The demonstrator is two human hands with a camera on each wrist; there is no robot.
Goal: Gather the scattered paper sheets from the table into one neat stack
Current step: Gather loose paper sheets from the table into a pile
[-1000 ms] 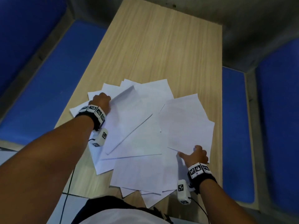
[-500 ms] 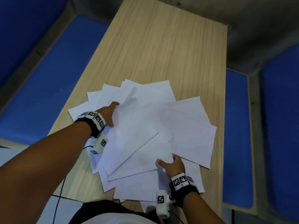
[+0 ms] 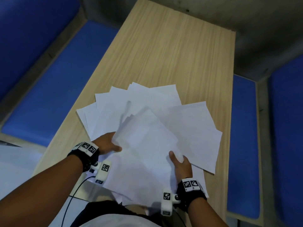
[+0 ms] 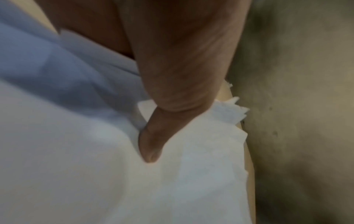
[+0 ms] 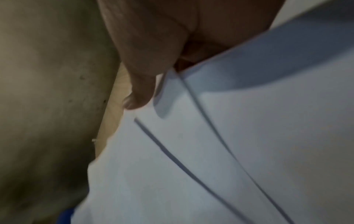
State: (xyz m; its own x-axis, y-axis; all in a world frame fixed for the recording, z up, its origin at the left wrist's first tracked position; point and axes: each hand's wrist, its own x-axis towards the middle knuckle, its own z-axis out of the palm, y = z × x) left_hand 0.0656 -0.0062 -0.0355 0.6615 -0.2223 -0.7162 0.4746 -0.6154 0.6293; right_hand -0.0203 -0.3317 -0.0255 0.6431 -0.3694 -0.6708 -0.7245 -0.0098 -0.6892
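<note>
Several white paper sheets (image 3: 147, 122) lie fanned and overlapping on the near half of the wooden table (image 3: 164, 51). A bundle of them (image 3: 144, 154) is raised and bent between my hands. My left hand (image 3: 109, 144) grips the bundle's left edge, thumb on top (image 4: 151, 145) and fingers hidden under the paper. My right hand (image 3: 179, 163) pinches the bundle's right edge, thumb (image 5: 138, 97) on top and fingers under the sheets (image 5: 229, 136). More sheets (image 3: 196, 128) still lie flat on the right and at the back.
The table's far half (image 3: 172, 38) is bare wood. Blue upholstered benches stand on the left (image 3: 49, 76) and right (image 3: 242, 145). A black cable (image 3: 70, 199) hangs from my left wrist near the table's front edge.
Both hands have drawn toward me and toward each other, sweeping sheets inward. The middle sheets have risen off the table into a bent bundle held from both sides.
</note>
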